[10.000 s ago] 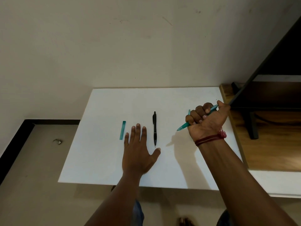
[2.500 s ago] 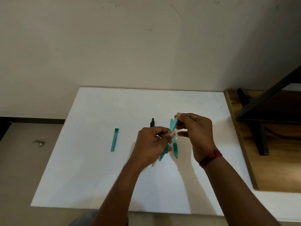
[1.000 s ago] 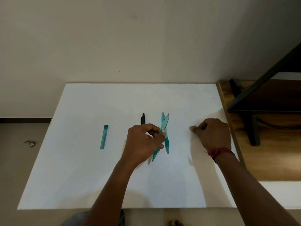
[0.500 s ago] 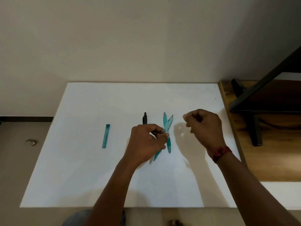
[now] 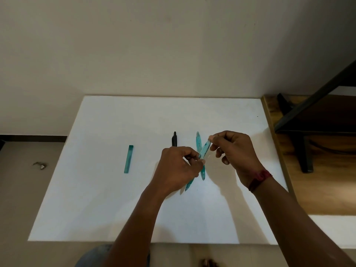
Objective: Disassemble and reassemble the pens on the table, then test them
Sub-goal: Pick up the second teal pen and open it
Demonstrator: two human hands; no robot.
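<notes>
Your right hand [image 5: 235, 151] has come back from the counter [image 5: 115, 209] and now pinches the top end of the teal pen [image 5: 204, 150], which your left hand [image 5: 179, 166] grips by its lower barrel, raised just right of the black pen [image 5: 174, 140]. That likely means one small part is already off and the next is about to come out. A second teal pen [image 5: 198, 139] lies beneath, and a teal strip [image 5: 128, 158] lies well left of the black pen.

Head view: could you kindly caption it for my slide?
A teal pen gripped by left hand and right hand above the white table, black pen nearby.
</notes>
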